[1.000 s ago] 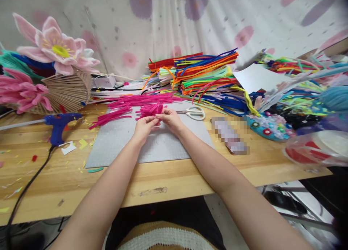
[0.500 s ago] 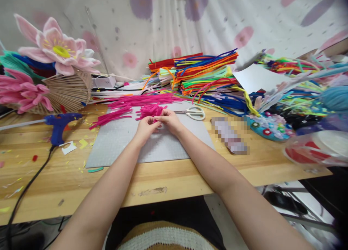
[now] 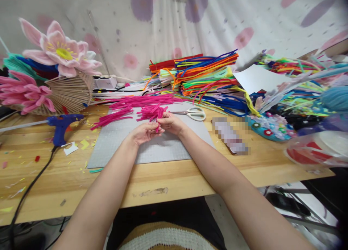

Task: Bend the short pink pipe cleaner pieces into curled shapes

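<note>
- From my remote head view, I have both hands together above the grey cutting mat [image 3: 168,150], just in front of the magenta bundle.
- Held piece: a short magenta fuzzy strip [image 3: 160,114], roughly upright, located between the two hands near the far half of the mat. I cannot resolve whether it is one stem or several pressed together.
- Right hand [image 3: 172,123]: thumb and fingertips closed in a pinch about the strip; its upper end projects above them.
- Left hand [image 3: 144,133]: palm turned partly upward, fingers curled, thumb tip and fingertips pinching the strip at its lower part.
- Spacing: I read the fingertips of both hands as meeting, or nearly so, at the strip; the exact contact is too small to tell.
- Just behind the strip lies the bundle of cut magenta stems [image 3: 146,113], partly overlapped by it in this view.
- Left of that bundle, a second magenta pile [image 3: 115,117] extends over the mat's edge.
- Scissors [image 3: 194,114] with pale handles lie beyond the right hand, untouched, blades pointing toward the bundle.
- Blue glue gun [image 3: 60,128] on the wooden table [image 3: 228,174], well apart from the left hand.
</note>
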A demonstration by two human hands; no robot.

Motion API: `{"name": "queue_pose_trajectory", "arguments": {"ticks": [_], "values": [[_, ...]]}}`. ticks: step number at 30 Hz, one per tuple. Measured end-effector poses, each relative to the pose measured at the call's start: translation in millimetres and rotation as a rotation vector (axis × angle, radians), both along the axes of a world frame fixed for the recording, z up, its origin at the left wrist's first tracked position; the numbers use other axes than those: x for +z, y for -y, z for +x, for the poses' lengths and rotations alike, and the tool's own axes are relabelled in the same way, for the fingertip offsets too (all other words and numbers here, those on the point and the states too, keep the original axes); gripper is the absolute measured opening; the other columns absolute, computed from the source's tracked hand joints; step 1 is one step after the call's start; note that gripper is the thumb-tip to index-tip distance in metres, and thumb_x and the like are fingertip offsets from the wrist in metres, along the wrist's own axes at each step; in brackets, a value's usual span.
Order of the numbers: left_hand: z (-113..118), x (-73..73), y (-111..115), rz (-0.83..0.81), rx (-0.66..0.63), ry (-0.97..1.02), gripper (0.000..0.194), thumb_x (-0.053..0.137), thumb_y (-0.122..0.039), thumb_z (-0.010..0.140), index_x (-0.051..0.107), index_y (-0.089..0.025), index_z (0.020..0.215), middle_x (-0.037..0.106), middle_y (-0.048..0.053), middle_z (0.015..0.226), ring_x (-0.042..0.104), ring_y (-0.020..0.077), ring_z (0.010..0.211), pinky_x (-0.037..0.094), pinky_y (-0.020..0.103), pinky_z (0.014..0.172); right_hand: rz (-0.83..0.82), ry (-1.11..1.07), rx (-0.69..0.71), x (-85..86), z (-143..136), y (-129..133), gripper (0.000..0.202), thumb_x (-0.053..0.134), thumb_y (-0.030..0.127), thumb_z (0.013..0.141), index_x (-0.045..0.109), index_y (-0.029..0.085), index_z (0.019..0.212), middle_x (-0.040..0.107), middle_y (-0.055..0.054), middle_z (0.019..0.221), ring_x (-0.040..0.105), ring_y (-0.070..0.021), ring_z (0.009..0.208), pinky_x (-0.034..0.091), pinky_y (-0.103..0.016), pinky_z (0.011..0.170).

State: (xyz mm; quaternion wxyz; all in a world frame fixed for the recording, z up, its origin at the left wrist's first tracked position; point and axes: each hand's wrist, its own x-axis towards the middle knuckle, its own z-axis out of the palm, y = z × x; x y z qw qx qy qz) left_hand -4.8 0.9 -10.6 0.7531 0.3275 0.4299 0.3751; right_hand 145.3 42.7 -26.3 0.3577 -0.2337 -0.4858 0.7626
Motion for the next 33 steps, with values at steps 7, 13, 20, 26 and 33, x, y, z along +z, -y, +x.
{"name": "queue_pose_trajectory", "arguments": {"ticks": [7, 13, 20, 26, 33], "values": [[10.7, -1.4, -5.0, 0.021, 0.198, 0.016, 0.015, 0.057, -0.027, 0.080, 0.063, -0.014, 0.076, 0.067, 0.005, 0.075, 0.066, 0.0137, 0.074, 0.053, 0.026, 0.067, -0.010, -0.040, -0.264, 1.8, -4.3, -0.8, 0.034, 0.076, 0.030, 0.053, 0.046, 0.017, 0.060, 0.045, 0.008, 0.045, 0.025, -0.0018, 0.037, 0.011, -0.020, 0.039], [16.6, -10.2, -1.2, 0.666, 0.577, -0.729, 0.021, 0.065, -0.034, 0.072, 0.066, -0.017, 0.084, 0.068, 0.005, 0.086, 0.062, 0.0146, 0.078, 0.048, 0.028, 0.075, 0.045, -0.048, -0.564, -1.6, -9.2, -4.8, 0.043, 0.077, 0.032, 0.053, 0.036, 0.019, 0.055, 0.032, 0.011, 0.041, 0.021, -0.0019, 0.037, 0.014, -0.021, 0.039], [21.7, -16.0, 3.3, 0.792, 0.563, -1.084, 0.023, 0.059, -0.038, 0.076, 0.070, -0.022, 0.089, 0.071, 0.004, 0.088, 0.062, 0.0166, 0.074, 0.045, 0.029, 0.073, 0.127, 0.035, -0.595, -4.2, -19.2, 1.7, 0.043, 0.075, 0.042, 0.054, 0.039, 0.018, 0.059, 0.038, 0.010, 0.045, 0.029, -0.0024, 0.039, 0.019, -0.020, 0.040], [20.5, -17.7, 0.8, 0.828, 0.611, -1.190, 0.018, 0.057, -0.034, 0.079, 0.071, -0.024, 0.086, 0.071, 0.003, 0.090, 0.063, 0.0195, 0.084, 0.044, 0.030, 0.078, 0.117, 0.064, -0.588, -6.3, -25.5, 1.1, 0.044, 0.074, 0.046, 0.053, 0.040, 0.019, 0.059, 0.041, 0.010, 0.044, 0.028, -0.0024, 0.038, 0.018, -0.020, 0.039], [21.0, -18.9, -0.8, 0.923, 0.656, -1.237, 0.017, 0.056, -0.032, 0.080, 0.070, -0.024, 0.084, 0.070, 0.004, 0.091, 0.061, 0.0198, 0.091, 0.042, 0.031, 0.084, 0.107, 0.042, -0.616, -6.6, -27.6, 0.9, 0.041, 0.073, 0.044, 0.055, 0.040, 0.019, 0.059, 0.040, 0.009, 0.044, 0.030, -0.0030, 0.037, 0.020, -0.020, 0.039]]}}
